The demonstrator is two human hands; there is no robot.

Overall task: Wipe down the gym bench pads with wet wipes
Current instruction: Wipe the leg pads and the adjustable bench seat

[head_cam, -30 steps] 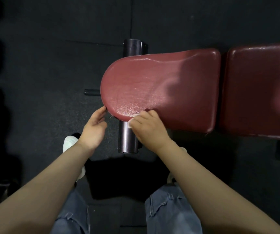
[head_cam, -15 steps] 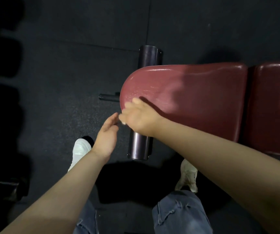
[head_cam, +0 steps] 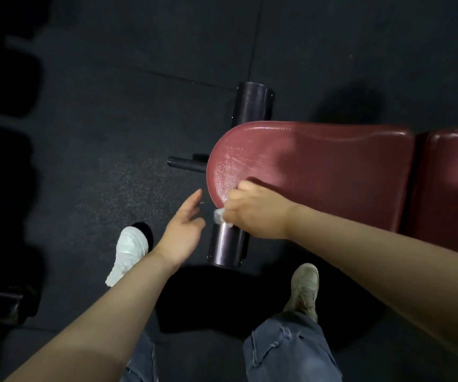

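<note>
Flooring (head_cam: 90, 111) is dark rubber matting, with dim, unidentifiable shapes along the far left edge. White shoe (head_cam: 128, 252) stands on it at lower left. Left hand (head_cam: 185, 230) hovers just beside the rounded end of the bench, palm up-turned and fingers straight and relaxed, holding nothing and touching nothing. A thin black bar (head_cam: 186, 163) projects from under the bench end toward the left. Wet wipe (head_cam: 220, 216) shows as a small white wad at the near left edge of the seat pad (head_cam: 319, 172), gripped in the curled fingers of the right hand (head_cam: 255, 213), which presses it against the pad's rim. The pad is dark red vinyl and its left portion carries a glossy sheen. A dark cylindrical roller (head_cam: 226, 244) runs crosswise beneath the pad, with its far end (head_cam: 254, 104) visible beyond the pad. A second shoe (head_cam: 303, 285), tan in this light, stands near the roller, above a blue denim trouser leg (head_cam: 288, 351). At far right, a second red pad (head_cam: 454, 194) adjoins the first across a narrow gap.
</note>
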